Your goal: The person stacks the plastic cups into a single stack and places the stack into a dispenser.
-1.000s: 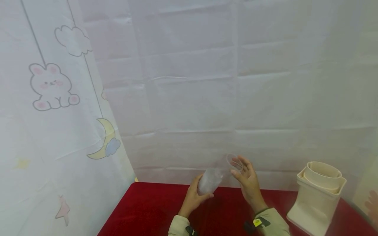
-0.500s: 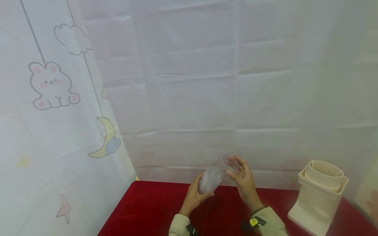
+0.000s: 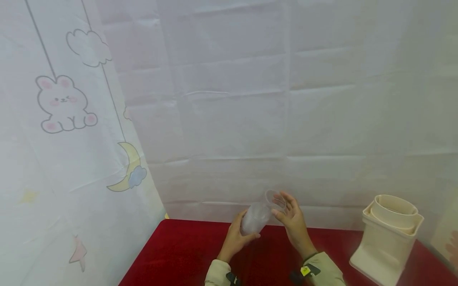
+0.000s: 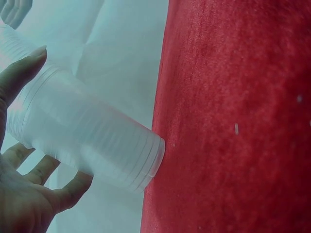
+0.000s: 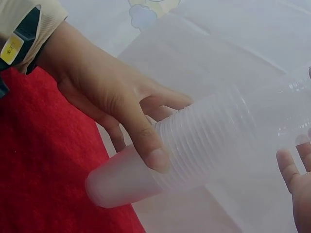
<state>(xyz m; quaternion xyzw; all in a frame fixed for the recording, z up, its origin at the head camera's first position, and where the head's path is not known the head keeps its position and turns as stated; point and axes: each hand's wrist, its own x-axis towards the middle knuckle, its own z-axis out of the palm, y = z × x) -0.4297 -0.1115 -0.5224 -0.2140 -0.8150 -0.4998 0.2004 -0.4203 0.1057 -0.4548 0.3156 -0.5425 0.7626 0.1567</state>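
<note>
My left hand [image 3: 237, 236] grips a tilted stack of clear plastic cups [image 3: 255, 219], thumb on one side and fingers on the other. In the left wrist view, the closed base end of the stack [image 4: 107, 131] points down toward the red cloth. A single clear cup [image 5: 279, 104] lines up with the stack's open end, overlapping it in the right wrist view. My right hand [image 3: 294, 222] holds this cup near its rim between thumb and fingers; in the right wrist view only its fingertips [image 5: 287, 167] show at the right edge.
On the right of the red-covered table [image 3: 179, 250] stands a cream plastic holder [image 3: 384, 238] with a round collar [image 3: 393, 212] on top. Behind the table hangs a creased pale sheet [image 3: 229, 131], and a printed rabbit [image 3: 64, 103] decorates the left one.
My right hand has moved left and slightly down with the single cup, bringing it closer to the stack. My left hand and the stack stay nearly in place.
</note>
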